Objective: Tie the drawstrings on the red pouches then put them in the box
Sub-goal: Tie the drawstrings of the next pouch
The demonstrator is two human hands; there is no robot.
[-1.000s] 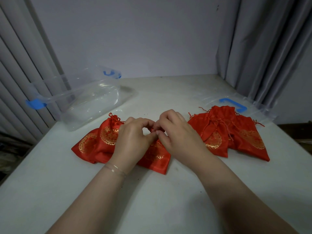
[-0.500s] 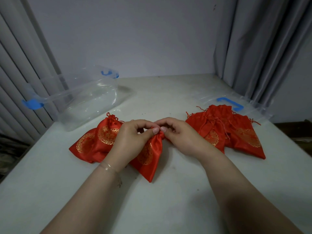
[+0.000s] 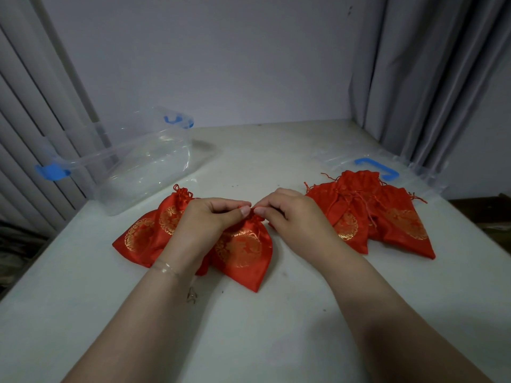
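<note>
Pouch (image 3: 243, 250) in red and gold lies near the middle of the white table (image 3: 276, 327), its gathered neck pinched from both sides: left hand (image 3: 204, 225) grips one bit of drawstring, right hand (image 3: 293, 217) grips the other, fingertips almost meeting. More pouches (image 3: 149, 233) sit just left of it, another heap (image 3: 387, 217) toward the right edge. Clear box (image 3: 132, 167) waits at the far left corner, its lid (image 3: 387, 170) lying flat by the far right.
</note>
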